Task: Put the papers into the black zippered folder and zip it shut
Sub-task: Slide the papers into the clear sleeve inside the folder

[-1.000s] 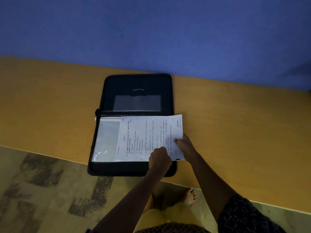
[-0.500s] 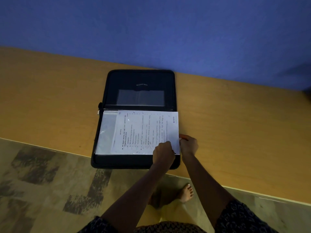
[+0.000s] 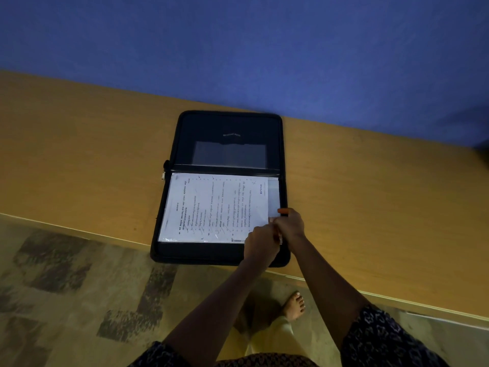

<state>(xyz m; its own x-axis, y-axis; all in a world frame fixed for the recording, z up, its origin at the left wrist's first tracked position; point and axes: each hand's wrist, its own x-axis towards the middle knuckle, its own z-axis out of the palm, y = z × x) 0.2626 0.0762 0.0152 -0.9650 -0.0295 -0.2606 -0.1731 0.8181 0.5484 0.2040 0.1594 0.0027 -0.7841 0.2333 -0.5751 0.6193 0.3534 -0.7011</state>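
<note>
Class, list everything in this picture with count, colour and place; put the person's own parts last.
folder: one, black, open on the table.
paper: one sheet visible, white, folder's near half.
clear sleeve: one, transparent, over the paper.
table: one, orange-brown, against the wall.
wall: one, blue, behind.
floor: tan, patchy, below.
left hand: one, pinching the paper's corner.
right hand: one, gripping the sleeve's edge.
foot: one, bare, on the floor.

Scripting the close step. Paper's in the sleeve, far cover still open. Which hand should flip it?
Left, likely: left hand sits nearer the folder's middle, at the paper's corner; right hand is busy, grip on the sleeve edge.
</note>
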